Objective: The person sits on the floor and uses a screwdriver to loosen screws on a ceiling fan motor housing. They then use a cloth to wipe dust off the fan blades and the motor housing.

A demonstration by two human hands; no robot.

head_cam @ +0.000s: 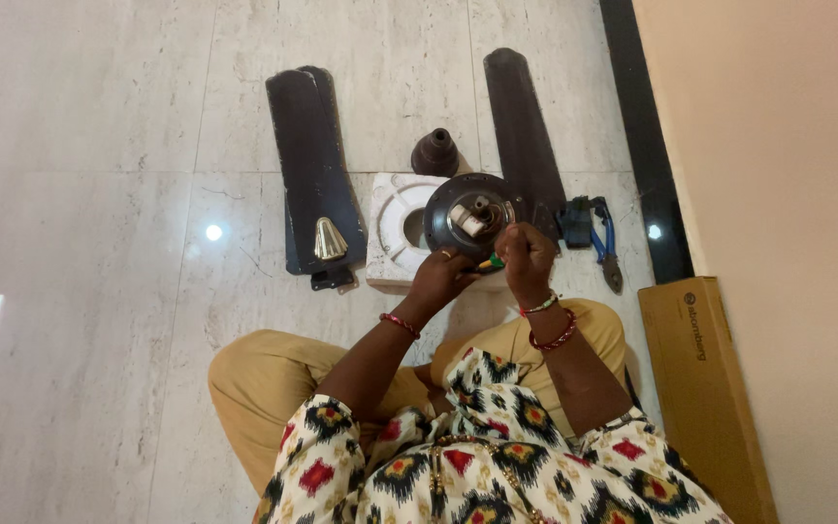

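Floor: pale marble tiles [99, 194].
Left hand [441, 277]: grip clenched on green screwdriver [492, 262].
Right hand [526, 254]: grip closed at fan motor [472, 213].
Around: fan blades [312, 175], pliers [605, 243], cardboard box [705, 388].

Dark brown round fan motor housing [472, 215], tilted up on edge so its open face points toward the camera; central hub with a short shaft stub and pale, cream-coloured parts visible inside; lower rim rests on a white moulded foam block [398, 225] on the pale marble floor, just ahead of the person's crossed legs; small green-handled tool [492, 262], probably a screwdriver, mostly hidden; only a short green and yellow part shows between the two hands, just below the housing's lower right rim; tip not visible, so contact with the housing cannot be told.
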